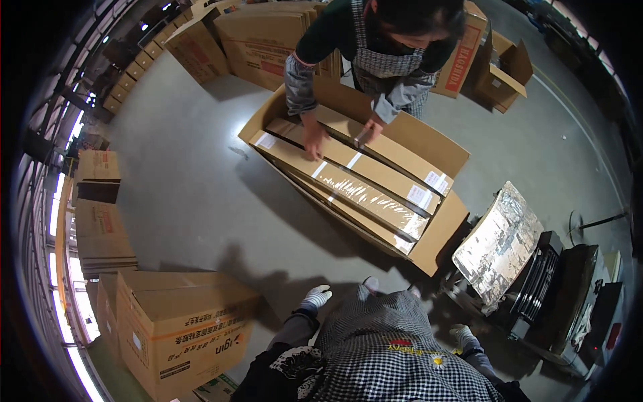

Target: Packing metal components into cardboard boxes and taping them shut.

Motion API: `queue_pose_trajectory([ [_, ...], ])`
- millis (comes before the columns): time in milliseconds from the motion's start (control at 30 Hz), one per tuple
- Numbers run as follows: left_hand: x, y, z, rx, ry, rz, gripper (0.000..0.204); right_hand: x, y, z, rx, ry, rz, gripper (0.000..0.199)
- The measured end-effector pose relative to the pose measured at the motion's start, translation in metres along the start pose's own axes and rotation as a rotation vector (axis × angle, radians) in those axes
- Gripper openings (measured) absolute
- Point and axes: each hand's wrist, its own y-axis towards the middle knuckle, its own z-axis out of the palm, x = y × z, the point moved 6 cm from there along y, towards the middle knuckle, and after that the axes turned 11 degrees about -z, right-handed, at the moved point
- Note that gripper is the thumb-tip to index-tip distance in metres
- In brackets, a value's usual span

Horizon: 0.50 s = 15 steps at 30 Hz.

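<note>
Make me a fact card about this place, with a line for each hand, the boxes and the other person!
Left hand: striped glove, nothing seen in it, left of the checked apron
Right hand: gloved, right of the apron, grip unclear
Open carton: ahead, flaps up
Inside it: long boxes with white labels
Co-worker's hands: bare, at the long boxes
Lower left: big brown carton
Right side: scuffed board
Floor: grey
</note>
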Motion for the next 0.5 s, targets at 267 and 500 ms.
queue_pose_trajectory([
  [267,0.001,0.004,-0.011,-0.079,0.028,0.064,0.045,0.046,0.003,-0.004,-0.012,-0.065,-0.116,0.04],
  [500,0.002,0.002,-0.011,-0.028,-0.002,0.007,0.043,0.065,-0.007,0.003,-0.036,-0.003,-0.137,0.049],
])
